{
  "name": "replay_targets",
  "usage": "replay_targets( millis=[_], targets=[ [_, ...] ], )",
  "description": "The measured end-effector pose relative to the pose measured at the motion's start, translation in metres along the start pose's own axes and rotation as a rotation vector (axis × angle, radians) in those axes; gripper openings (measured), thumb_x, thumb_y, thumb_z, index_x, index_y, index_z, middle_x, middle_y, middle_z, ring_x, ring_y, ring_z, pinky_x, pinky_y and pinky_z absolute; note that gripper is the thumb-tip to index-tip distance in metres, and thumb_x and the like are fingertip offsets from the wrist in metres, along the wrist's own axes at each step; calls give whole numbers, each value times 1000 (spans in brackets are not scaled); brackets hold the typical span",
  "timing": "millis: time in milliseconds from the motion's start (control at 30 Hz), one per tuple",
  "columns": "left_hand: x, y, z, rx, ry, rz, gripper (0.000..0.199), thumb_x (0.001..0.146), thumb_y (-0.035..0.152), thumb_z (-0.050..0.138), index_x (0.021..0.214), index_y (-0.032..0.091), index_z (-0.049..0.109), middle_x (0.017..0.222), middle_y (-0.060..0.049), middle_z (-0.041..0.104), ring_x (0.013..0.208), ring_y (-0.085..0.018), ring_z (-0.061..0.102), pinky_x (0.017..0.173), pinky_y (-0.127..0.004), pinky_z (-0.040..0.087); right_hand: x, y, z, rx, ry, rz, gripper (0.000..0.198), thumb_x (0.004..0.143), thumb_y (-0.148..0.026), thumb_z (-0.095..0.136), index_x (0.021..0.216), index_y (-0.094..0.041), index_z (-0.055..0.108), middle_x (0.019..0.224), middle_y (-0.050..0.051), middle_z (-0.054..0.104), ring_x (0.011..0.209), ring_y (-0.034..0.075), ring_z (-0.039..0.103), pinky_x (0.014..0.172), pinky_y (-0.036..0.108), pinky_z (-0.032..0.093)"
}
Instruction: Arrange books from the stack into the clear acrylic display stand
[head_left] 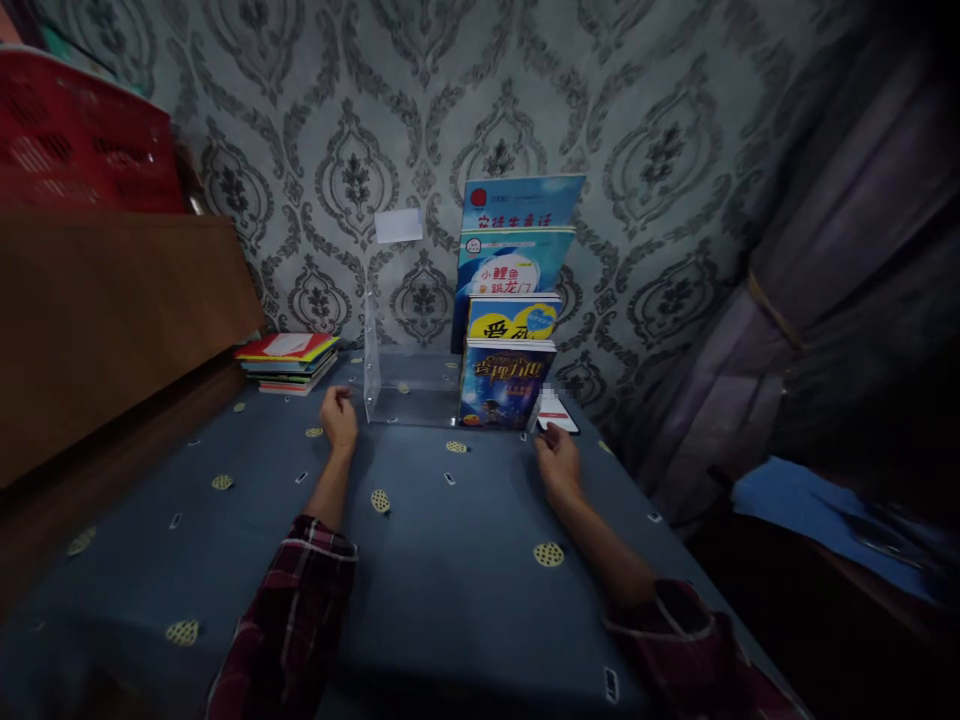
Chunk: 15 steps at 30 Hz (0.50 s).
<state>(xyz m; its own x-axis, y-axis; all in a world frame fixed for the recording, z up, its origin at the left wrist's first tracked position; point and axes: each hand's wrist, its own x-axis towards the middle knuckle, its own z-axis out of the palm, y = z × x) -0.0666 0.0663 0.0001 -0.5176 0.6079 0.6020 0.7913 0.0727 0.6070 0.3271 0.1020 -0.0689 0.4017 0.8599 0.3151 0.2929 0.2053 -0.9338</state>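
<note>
My left hand (340, 415) rests on the table beside the left wall of a clear acrylic book rack (370, 375); its fingers are curled in with nothing visible in them. By the rack's front right corner lies my right hand (559, 460), fingers also curled and apparently holding nothing. Whether it touches the rack I cannot tell. Books stand in the rack's right half in rising steps: a dark blue book (502, 388) in front, a yellow and blue book (517, 318), a blue picture book (517, 262) and a taller light blue book (525, 200) at the back.
Just behind my right hand is a phone (559, 412) with a lit screen. A stack of books (292, 362) lies at the table's back left. Further left, a red basket (82, 135) sits on a brown cabinet (120, 330). A curtain (720, 370) hangs at the right.
</note>
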Motion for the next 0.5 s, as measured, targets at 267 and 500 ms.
replay_targets(
  millis=[267, 500],
  targets=[
    [99, -34, -41, 361, -70, -39, 41, 98, 26, 37, 124, 9, 65, 129, -25, 65, 126, -38, 57, 108, -52, 44, -14, 0, -4, 22, -70, -28, 58, 73, -42, 63, 127, -20, 63, 122, 15, 69, 110, 32, 69, 101, 51, 54],
    [173, -46, -38, 636, -283, 23, 53, 97, 38, 48, 138, 5, 56, 146, -32, 55, 142, -45, 43, 110, -57, 40, -22, -6, -15, -32, -125, -61, 57, 80, -46, 62, 131, -21, 62, 120, 14, 71, 112, 32, 69, 98, 52, 56]
  ],
)
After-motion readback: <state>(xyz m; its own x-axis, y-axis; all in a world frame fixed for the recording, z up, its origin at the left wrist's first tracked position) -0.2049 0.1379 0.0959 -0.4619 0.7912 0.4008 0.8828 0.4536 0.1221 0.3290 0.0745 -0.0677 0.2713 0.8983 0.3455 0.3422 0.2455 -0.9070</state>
